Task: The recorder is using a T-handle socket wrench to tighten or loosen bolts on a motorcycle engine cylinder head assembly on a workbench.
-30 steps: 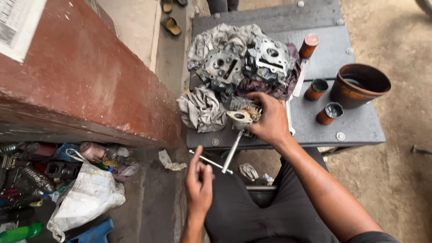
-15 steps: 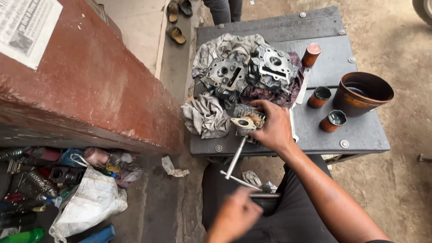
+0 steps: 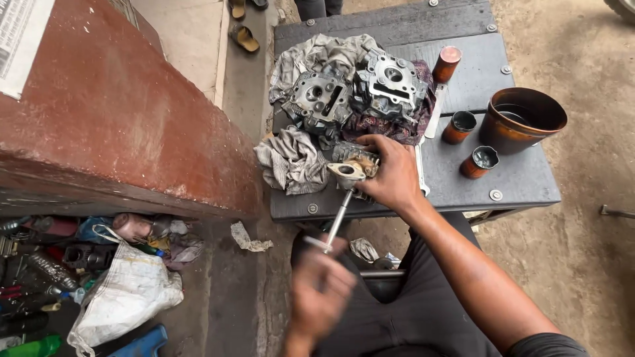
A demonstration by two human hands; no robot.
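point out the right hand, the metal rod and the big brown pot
right hand (image 3: 391,177), head view, back of the hand
metal rod (image 3: 337,218), head view, mid shaft
big brown pot (image 3: 512,135), head view, outer wall

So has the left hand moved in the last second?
Yes. The left hand has shifted right, from left of the metal rod to just below its lower end, near the edge of the grey bench. It is motion-blurred.

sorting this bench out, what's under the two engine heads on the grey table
Crumpled rags lie under the two engine heads, a grey one and a dark patterned one, spread on the grey table. Whatever sits beneath the rags is covered.
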